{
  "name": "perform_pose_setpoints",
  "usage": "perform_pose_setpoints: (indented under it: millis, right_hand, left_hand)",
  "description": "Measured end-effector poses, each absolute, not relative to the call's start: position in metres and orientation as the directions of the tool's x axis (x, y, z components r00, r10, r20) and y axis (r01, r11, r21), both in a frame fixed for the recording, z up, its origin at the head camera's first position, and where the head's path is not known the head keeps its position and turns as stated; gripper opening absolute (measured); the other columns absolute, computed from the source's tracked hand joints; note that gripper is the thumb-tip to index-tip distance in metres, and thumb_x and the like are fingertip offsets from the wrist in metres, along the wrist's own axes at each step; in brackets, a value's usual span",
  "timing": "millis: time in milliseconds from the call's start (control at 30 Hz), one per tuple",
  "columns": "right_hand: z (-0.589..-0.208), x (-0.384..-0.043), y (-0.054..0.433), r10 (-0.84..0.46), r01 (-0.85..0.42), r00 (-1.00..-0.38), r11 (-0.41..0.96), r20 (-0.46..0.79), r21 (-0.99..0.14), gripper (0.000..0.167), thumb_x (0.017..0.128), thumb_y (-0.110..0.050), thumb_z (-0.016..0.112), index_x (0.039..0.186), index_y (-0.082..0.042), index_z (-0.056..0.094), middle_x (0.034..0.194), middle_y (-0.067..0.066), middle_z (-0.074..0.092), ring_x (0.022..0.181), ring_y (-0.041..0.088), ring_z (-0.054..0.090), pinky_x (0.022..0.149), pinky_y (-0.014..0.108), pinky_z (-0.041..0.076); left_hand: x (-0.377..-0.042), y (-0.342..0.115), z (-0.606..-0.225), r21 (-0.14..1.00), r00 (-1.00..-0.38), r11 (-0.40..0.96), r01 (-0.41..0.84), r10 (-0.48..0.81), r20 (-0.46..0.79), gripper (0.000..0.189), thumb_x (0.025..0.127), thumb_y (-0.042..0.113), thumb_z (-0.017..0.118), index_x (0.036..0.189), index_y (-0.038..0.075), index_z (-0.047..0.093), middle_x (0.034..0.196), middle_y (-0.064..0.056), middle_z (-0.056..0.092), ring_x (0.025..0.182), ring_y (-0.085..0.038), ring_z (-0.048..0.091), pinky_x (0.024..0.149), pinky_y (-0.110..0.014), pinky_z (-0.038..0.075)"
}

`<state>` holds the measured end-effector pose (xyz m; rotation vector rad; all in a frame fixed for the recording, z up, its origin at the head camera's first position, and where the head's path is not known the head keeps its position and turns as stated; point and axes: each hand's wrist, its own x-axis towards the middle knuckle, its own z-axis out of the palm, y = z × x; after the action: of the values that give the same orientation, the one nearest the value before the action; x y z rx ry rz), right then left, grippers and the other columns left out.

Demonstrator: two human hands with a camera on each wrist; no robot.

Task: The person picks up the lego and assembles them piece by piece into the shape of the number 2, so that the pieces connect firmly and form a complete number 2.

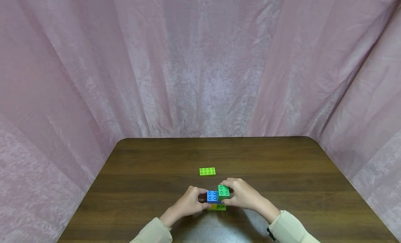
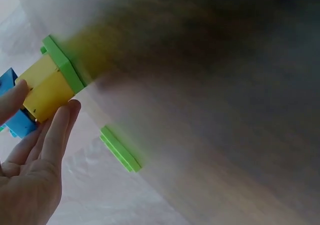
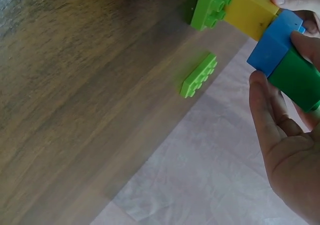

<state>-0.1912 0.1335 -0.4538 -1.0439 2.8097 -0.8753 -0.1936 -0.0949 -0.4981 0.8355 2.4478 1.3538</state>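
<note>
the right hand (image 1: 242, 195) pinches a dark green, square plastic block (image 1: 223, 190) between thumb and fingers, and its fingertips reach also the side of the long blue plastic block (image 1: 212, 195) below. the left hand (image 1: 189, 202) pinches a yellow plastic block (image 3: 250, 11) lower in the same stack, thumb on one face and fingertips on the opposite one. i think this low hold is for keeping the stack steady, while the high hold lets the right hand align or press the green block. whether the green block is fully seated, i cannot tell.

the blue block seems to overhang to the right, above the bare studs of a flat lime-green plate (image 3: 212, 8) at the bottom, so support from both sides looks sensible.

behind the stack, apart from the hands, a second flat lime-green plate (image 1: 207, 171) lies studs up on the brown wood-grain counter (image 1: 150, 180), probably left there to be within reach. the counter has rounded far corners and a pale shine near the person. around it hang pink, velvet-like curtains (image 1: 200, 69) in soft folds.
</note>
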Motion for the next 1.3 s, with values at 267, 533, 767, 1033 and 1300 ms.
perform_pose_setpoints:
  millis: [267,533,767,1033,1300]
  right_hand:
    - [-0.4509,-0.1903,0.1339,-0.609,-0.598,-0.777,0.635,0.16,-0.489,0.037,0.073,-0.017,0.082,0.106,-0.007,0.069,0.089,-0.004,0.065,0.074,-0.002,0.051,0.064,0.017,0.047]
    - [-0.4479,-0.1919,0.1357,-0.615,-0.568,-0.781,0.624,0.11,-0.537,0.04,0.075,-0.016,0.081,0.111,-0.005,0.068,0.093,-0.002,0.066,0.076,0.0,0.052,0.064,0.017,0.047]
    - [-0.4502,-0.1923,0.1371,-0.625,-0.564,-0.773,0.6,0.109,-0.567,0.039,0.076,-0.015,0.081,0.11,-0.003,0.067,0.091,-0.002,0.064,0.074,0.0,0.052,0.063,0.016,0.047]
    - [-0.4498,-0.1929,0.1378,-0.635,-0.569,-0.767,0.605,0.094,-0.557,0.033,0.076,-0.015,0.081,0.105,-0.007,0.067,0.086,-0.005,0.059,0.07,-0.001,0.047,0.06,0.015,0.044]
    - [-0.4487,-0.1961,0.1379,-0.635,-0.546,-0.771,0.613,0.055,-0.571,0.033,0.076,-0.015,0.081,0.104,-0.007,0.067,0.085,-0.006,0.058,0.069,-0.002,0.046,0.06,0.016,0.044]
  left_hand:
    - [-0.1934,-0.0909,-0.4954,0.812,-0.829,0.449,0.373,0.555,0.074,0.021,0.076,0.004,0.08,0.095,-0.003,0.073,0.085,-0.01,0.076,0.071,0.002,0.063,0.061,-0.013,0.052]
    - [-0.1919,-0.0903,-0.4918,0.816,-0.835,0.466,0.341,0.549,0.036,0.023,0.077,0.006,0.08,0.098,-0.003,0.074,0.086,-0.009,0.076,0.073,0.001,0.065,0.062,-0.014,0.053]
    - [-0.1929,-0.0889,-0.4919,0.822,-0.847,0.475,0.314,0.531,0.017,0.02,0.076,0.004,0.08,0.094,-0.002,0.074,0.085,-0.008,0.076,0.072,0.002,0.065,0.062,-0.014,0.053]
    - [-0.1942,-0.0862,-0.4894,0.806,-0.856,0.5,0.317,0.518,0.016,0.02,0.073,0.004,0.082,0.091,-0.002,0.075,0.081,-0.006,0.076,0.068,0.002,0.061,0.06,-0.014,0.05]
    - [-0.195,-0.0894,-0.4897,0.788,-0.823,0.483,0.382,0.565,0.054,0.032,0.073,0.006,0.084,0.1,-0.005,0.071,0.094,-0.014,0.075,0.082,-0.009,0.071,0.069,-0.013,0.054]
